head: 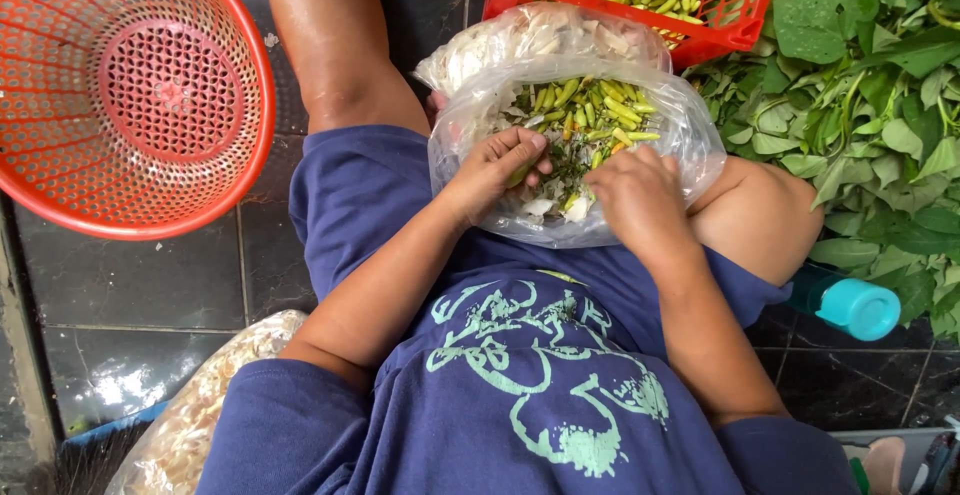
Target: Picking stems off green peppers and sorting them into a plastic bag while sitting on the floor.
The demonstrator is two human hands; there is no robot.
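Observation:
A clear plastic bag [690, 135] rests in my lap, open at the top, with green bean pods [600, 110] and pale scraps inside. My left hand [495, 170] is curled inside the bag's near left side, fingers pinched on a green pod. My right hand [635, 195] reaches into the bag from the right, fingers bent down among the pods; what it grips is hidden. The two hands are close together, almost touching. A second clear bag [540, 40] with whitish pieces lies just behind the first one.
A red crate [735, 25] of green pods sits at the top. Leafy greens [880, 125] pile at the right. A round red basket [130, 95] lies tipped at the left. A teal-capped bottle [850, 305] is by my right knee. Another filled bag [190, 425] lies lower left on dark tiles.

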